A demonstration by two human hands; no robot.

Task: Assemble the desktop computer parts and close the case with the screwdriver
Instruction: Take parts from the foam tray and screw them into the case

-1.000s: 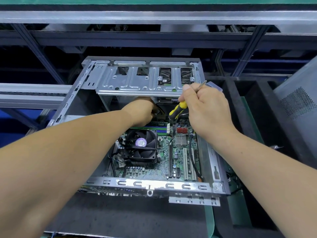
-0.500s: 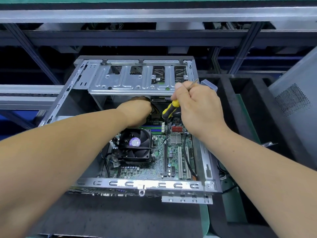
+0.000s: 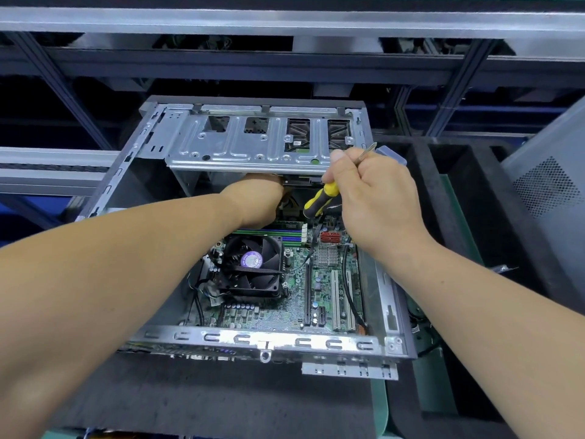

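An open grey desktop case [image 3: 266, 342] lies flat, its motherboard [image 3: 285, 315] and black CPU fan [image 3: 253, 264] exposed. A silver drive cage [image 3: 253, 147] spans the far end of the case. My left hand [image 3: 256, 201] reaches under the cage edge; its fingers are hidden there. My right hand [image 3: 373, 198] grips a yellow-and-black screwdriver [image 3: 319, 201], the handle pointing down-left towards the board and the metal shaft sticking out above the fist near the cage's right corner.
A grey perforated side panel [image 3: 550, 191] leans at the right. Black foam trays [image 3: 459, 217] sit right of the case. A dark mat [image 3: 221, 397] lies in front. Aluminium frame rails [image 3: 285, 20] run across the back.
Both hands and the screwdriver hold nearly the same pose against the case; the view itself shifted slightly, so the case sits a little left and lower in the picture.
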